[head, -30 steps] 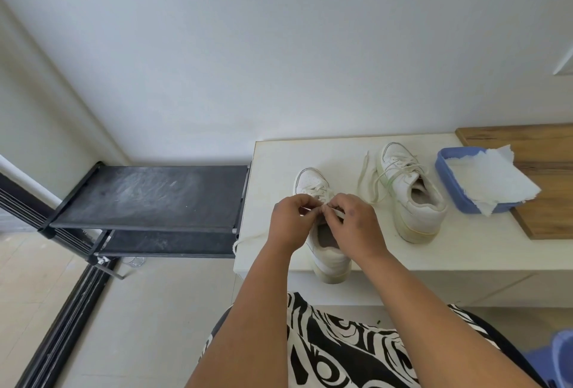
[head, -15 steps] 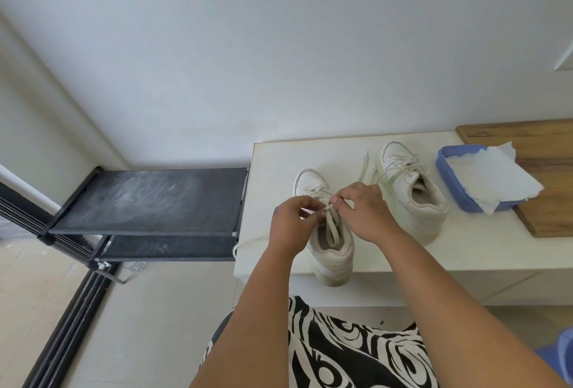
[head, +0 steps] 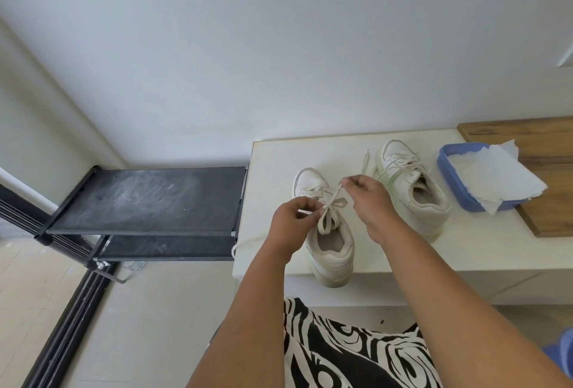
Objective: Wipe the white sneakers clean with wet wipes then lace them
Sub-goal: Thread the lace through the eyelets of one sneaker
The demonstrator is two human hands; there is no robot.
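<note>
**Lacing in progress on the near sneaker, both hands on the lace**

We note a grey wall across the upper frame and a black shelf rack at centre left. The white bench runs from centre to the right edge, with a wooden board at its far right end.

Both forearms rise from the bottom edge and converge on the near sneaker, which stands at frame centre, heel overhanging the bench's front edge. The second sneaker stands to its right, laces loose. Further right sits a blue tub with white wipes draped over it.

The left hand, fingers curled, pinches the lace at the knot. The right hand pinches the lace end, held up and to the right, the strand taut.
</note>
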